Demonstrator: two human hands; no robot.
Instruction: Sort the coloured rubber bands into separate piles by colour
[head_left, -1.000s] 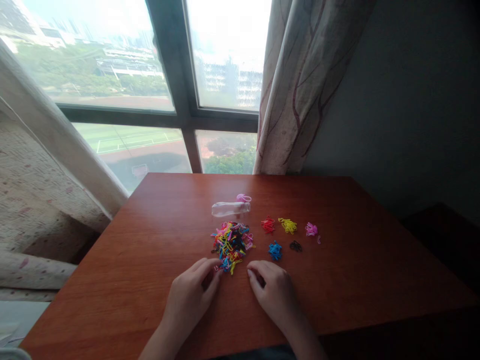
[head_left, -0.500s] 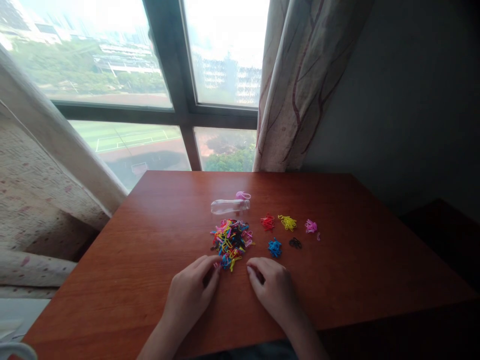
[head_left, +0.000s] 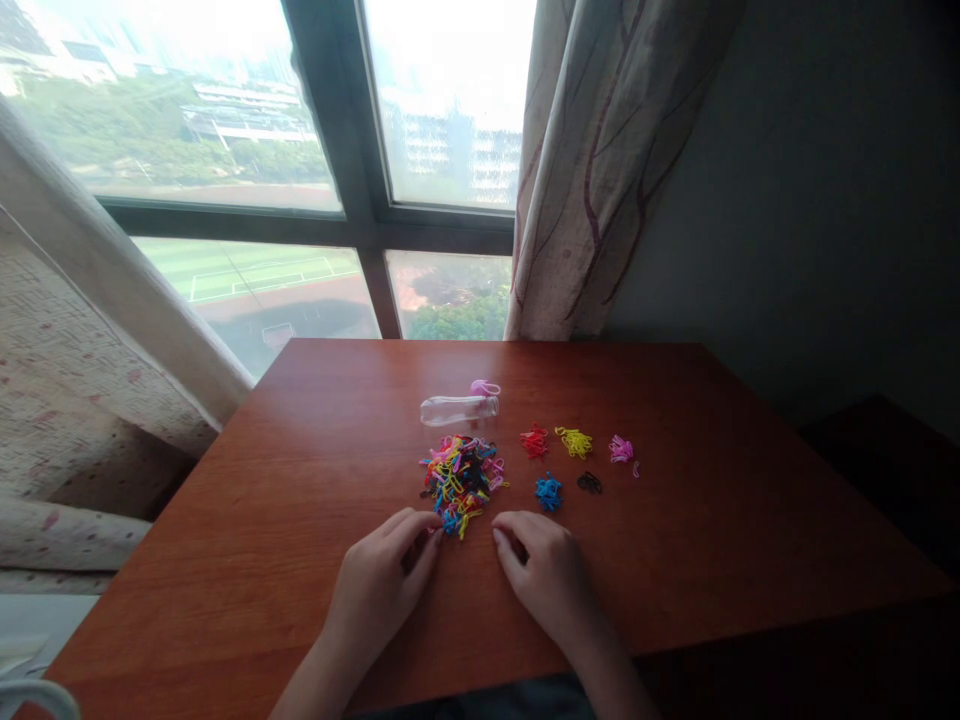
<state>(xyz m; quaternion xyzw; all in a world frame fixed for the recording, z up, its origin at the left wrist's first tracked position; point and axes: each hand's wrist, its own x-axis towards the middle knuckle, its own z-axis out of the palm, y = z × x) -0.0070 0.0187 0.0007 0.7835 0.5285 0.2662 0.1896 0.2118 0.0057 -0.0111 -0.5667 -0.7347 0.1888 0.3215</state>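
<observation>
Nearby, clear bottle (head_left: 448,411) behind mixed clip pile (head_left: 461,475); left hand (head_left: 386,570) and right hand (head_left: 544,570) curled, grip unclear

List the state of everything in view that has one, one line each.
left hand: fingers bent, at mixed pile's near edge; grip unclear
right hand: fingers curled, apart from piles; grip unclear
mixed pile: loose, colours jumbled
red pile, yellow pile, blue pile, black pile: separate, single-coloured
pink pile: one piece beside it
clear bottle: on its side
right curtain: gathered aside
</observation>
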